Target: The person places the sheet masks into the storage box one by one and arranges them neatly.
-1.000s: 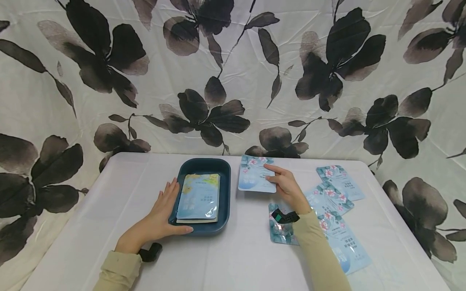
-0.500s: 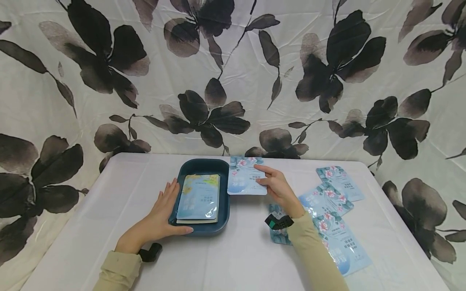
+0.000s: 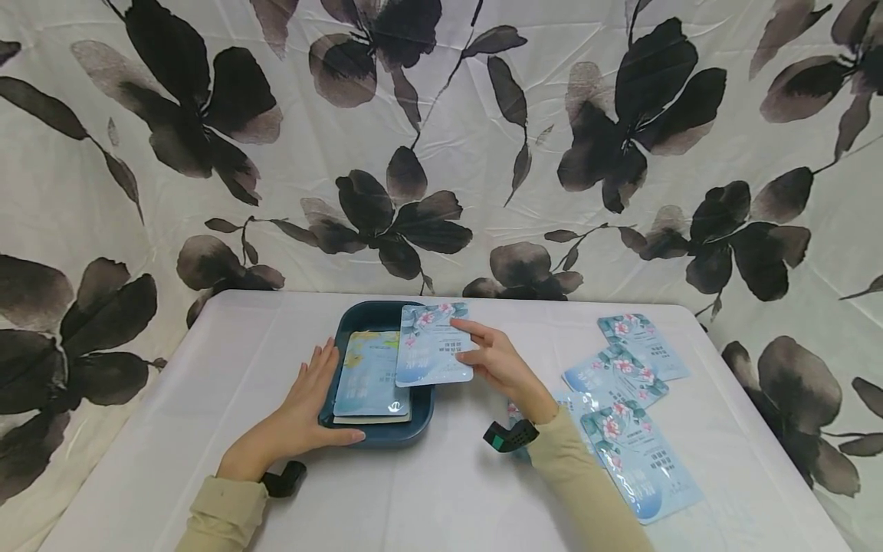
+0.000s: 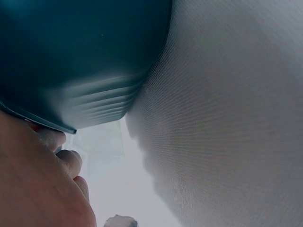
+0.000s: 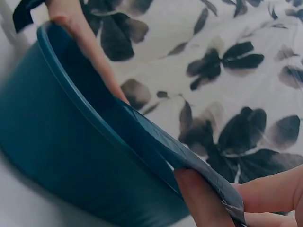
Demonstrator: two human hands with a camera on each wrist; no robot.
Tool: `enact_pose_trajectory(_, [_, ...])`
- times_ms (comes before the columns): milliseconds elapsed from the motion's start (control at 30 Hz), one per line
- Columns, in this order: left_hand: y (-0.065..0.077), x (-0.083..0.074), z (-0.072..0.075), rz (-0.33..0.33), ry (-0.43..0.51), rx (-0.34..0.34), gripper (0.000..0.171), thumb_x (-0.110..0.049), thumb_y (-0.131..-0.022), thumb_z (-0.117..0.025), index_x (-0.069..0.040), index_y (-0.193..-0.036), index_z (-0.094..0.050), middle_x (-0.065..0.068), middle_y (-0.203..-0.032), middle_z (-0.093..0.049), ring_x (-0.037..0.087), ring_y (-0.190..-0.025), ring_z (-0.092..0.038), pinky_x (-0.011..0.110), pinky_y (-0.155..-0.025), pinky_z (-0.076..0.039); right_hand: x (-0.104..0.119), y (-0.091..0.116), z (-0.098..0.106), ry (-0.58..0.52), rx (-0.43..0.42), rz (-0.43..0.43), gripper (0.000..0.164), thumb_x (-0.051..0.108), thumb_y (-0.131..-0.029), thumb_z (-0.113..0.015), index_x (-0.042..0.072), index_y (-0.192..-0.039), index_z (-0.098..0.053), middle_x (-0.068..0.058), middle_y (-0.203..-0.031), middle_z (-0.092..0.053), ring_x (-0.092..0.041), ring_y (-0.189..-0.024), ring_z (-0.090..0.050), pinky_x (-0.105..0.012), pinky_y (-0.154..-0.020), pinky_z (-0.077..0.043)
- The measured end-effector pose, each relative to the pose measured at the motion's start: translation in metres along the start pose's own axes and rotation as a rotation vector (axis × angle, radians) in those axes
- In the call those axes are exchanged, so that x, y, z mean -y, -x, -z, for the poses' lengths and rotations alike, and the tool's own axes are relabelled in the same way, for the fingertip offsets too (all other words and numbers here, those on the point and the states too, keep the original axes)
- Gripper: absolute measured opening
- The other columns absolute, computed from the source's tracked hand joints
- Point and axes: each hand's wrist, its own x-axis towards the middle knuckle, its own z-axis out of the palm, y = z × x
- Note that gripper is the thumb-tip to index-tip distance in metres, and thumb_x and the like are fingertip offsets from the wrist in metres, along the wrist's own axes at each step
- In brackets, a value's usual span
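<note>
Since the right hand (image 3: 502, 363) pinched the packet (image 3: 431, 349) by one edge, its free end, over the tray (image 3: 393, 439) left of the grip, might have sagged and snagged, left hand (image 3: 298, 414) straight-fingered against the tray.

Table (image 3: 441, 506): white-covered top, rounded far corners. Left of the middle, toward the far edge, a dark blue-green bin (image 3: 398, 439), upright. To the right, floral pale-blue packets lying flat: far packet (image 3: 651, 351), middle packet (image 3: 616, 376) overlapping it, near packet (image 3: 643, 464), largest in view. Leftmost packet (image 3: 513, 412) mostly hidden.
</note>
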Motion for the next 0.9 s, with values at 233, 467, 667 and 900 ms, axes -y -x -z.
enact_pose_trajectory(233, [0.001, 0.003, 0.0, -0.01, -0.004, -0.002, 0.135, -0.058, -0.069, -0.083, -0.002, -0.158, 0.001, 0.013, -0.165, 0.011, 0.034, -0.15, 0.015, 0.061, -0.117, 0.007, -0.008, -0.003, -0.015, 0.015, 0.097, -0.01, 0.068, -0.013, -0.091, -0.052, 0.007, -0.154, -0.035, -0.016, -0.155, -0.035, -0.025, -0.123, -0.051, -0.027, -0.091, -0.053])
enact_pose_trajectory(467, [-0.001, 0.006, -0.001, -0.02, -0.01, 0.003, 0.136, -0.059, -0.07, -0.083, -0.003, -0.158, 0.003, 0.014, -0.165, 0.011, 0.036, -0.15, 0.014, 0.062, -0.117, 0.006, -0.014, -0.002, -0.026, 0.029, 0.156, -0.007, 0.069, -0.011, -0.093, -0.049, 0.008, -0.156, -0.03, -0.014, -0.159, -0.03, -0.023, -0.125, -0.051, -0.026, -0.091, -0.052])
enact_pose_trajectory(667, [-0.002, 0.005, 0.002, -0.017, 0.005, 0.011, 0.135, -0.059, -0.07, -0.083, -0.003, -0.158, 0.004, 0.012, -0.165, 0.012, 0.032, -0.15, 0.017, 0.06, -0.117, 0.008, -0.013, -0.004, -0.045, 0.105, 0.127, -0.007, 0.071, -0.01, -0.091, -0.05, 0.007, -0.156, -0.029, -0.011, -0.164, -0.017, -0.03, -0.143, -0.032, -0.044, -0.109, -0.04])
enact_pose_trajectory(900, [-0.002, 0.006, 0.003, -0.021, 0.002, 0.012, 0.135, -0.059, -0.07, -0.083, -0.003, -0.158, 0.003, 0.013, -0.165, 0.012, 0.036, -0.15, 0.014, 0.06, -0.117, 0.008, -0.015, -0.011, -0.064, 0.166, 0.117, -0.033, 0.073, -0.013, -0.088, -0.05, 0.004, -0.155, -0.028, -0.014, -0.163, -0.018, -0.031, -0.141, -0.036, -0.05, -0.11, -0.037])
